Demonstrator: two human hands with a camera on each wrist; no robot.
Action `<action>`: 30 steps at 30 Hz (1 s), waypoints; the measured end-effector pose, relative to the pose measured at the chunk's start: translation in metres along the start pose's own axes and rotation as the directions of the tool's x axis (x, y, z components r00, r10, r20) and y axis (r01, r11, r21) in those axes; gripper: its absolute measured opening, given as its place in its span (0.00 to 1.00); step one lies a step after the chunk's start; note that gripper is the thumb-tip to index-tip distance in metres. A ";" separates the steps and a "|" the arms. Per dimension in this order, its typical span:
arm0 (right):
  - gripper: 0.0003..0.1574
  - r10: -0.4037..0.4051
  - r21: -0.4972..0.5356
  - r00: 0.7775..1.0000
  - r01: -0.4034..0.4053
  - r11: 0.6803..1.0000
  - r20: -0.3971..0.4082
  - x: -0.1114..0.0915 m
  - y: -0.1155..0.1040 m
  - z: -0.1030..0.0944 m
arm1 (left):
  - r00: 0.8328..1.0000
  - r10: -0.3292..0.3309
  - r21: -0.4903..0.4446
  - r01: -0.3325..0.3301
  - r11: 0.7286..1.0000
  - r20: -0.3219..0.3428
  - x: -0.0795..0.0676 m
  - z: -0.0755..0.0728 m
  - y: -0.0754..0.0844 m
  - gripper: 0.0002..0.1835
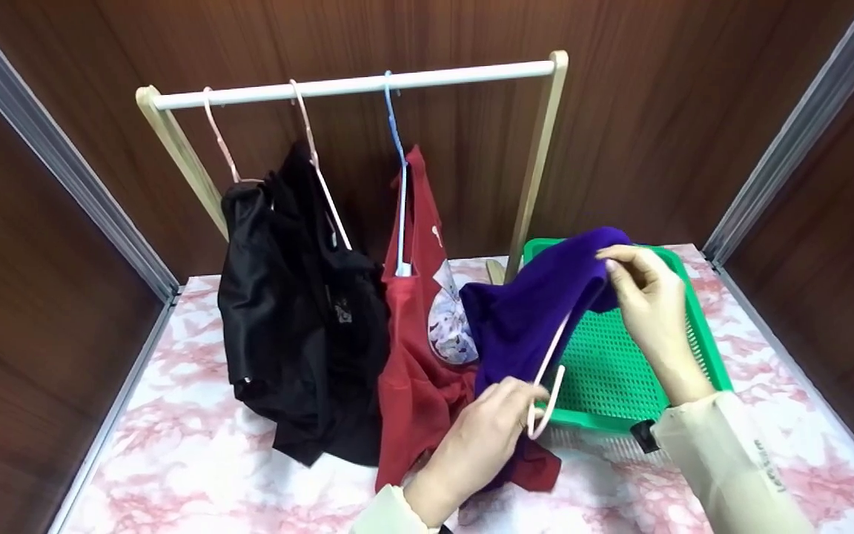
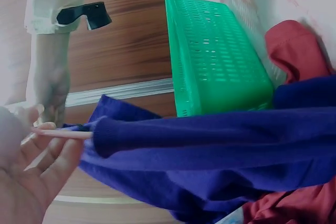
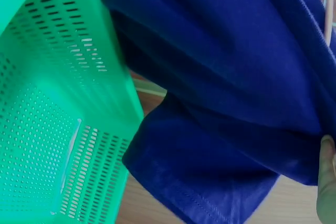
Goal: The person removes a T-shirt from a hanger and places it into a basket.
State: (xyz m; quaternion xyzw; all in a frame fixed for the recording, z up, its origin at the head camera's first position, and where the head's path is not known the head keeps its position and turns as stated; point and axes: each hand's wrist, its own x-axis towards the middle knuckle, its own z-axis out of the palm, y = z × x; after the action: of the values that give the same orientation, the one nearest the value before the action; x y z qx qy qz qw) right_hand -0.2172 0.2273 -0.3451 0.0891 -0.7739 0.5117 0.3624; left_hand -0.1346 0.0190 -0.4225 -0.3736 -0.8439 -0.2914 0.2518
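Observation:
A purple garment point(image 1: 523, 311) is held up between both hands, with a pale pink hanger point(image 1: 550, 356) partly inside it. My left hand point(image 1: 482, 430) grips the hanger near its hook, low in the head view. In the left wrist view the hanger point(image 2: 73, 135) runs from the fingers into the neck opening of the purple cloth point(image 2: 184, 145). My right hand point(image 1: 646, 300) pinches the garment's upper edge between thumb and fingers. The right wrist view shows the cloth point(image 3: 220, 87) hanging in folds beside a fingertip; the hanger's far end is hidden in the fabric.
A green basket point(image 1: 710, 356) stands behind and below the right hand. On a rack's white bar point(image 1: 464, 75) hang black garments point(image 1: 271, 297) on pink hangers and a red garment point(image 1: 412, 334) on a blue hanger point(image 1: 395, 133). Brown panels with metal edges enclose the marbled surface point(image 1: 175, 415).

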 end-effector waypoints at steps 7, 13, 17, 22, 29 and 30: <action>0.10 -0.018 -0.106 0.985 0.037 0.994 0.170 0.001 0.004 0.000 | 0.989 -0.101 -0.112 0.089 0.990 -0.110 -0.002 0.005 -0.005 0.16; 0.16 -0.115 -0.250 0.961 0.179 0.952 0.251 0.001 0.011 0.000 | 0.971 -0.207 -0.180 0.184 0.966 -0.121 -0.003 0.009 -0.007 0.17; 0.08 -0.202 -0.343 0.953 0.272 0.899 0.227 0.004 0.020 0.003 | 0.964 -0.241 -0.176 0.219 0.960 -0.112 -0.002 0.010 -0.007 0.16; 0.04 -0.183 -0.345 0.966 0.237 0.908 0.181 0.008 0.028 0.005 | 0.956 -0.272 -0.174 0.250 0.952 -0.111 -0.001 0.011 -0.004 0.16; 0.04 -0.128 -0.320 0.978 0.176 0.931 0.167 0.013 0.032 0.006 | 0.966 -0.212 -0.123 0.195 0.973 -0.149 -0.003 0.015 0.000 0.15; 0.04 -0.108 -0.327 0.981 0.156 0.932 0.161 0.013 0.032 0.006 | 0.965 -0.211 -0.119 0.194 0.974 -0.154 -0.003 0.015 0.000 0.14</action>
State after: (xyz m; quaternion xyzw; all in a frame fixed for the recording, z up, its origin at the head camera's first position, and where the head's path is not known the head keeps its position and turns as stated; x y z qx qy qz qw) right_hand -0.2455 0.2398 -0.3616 0.1132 -0.8659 0.3383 0.3507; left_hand -0.1363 0.0278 -0.4353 -0.2725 -0.8375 -0.3889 0.2702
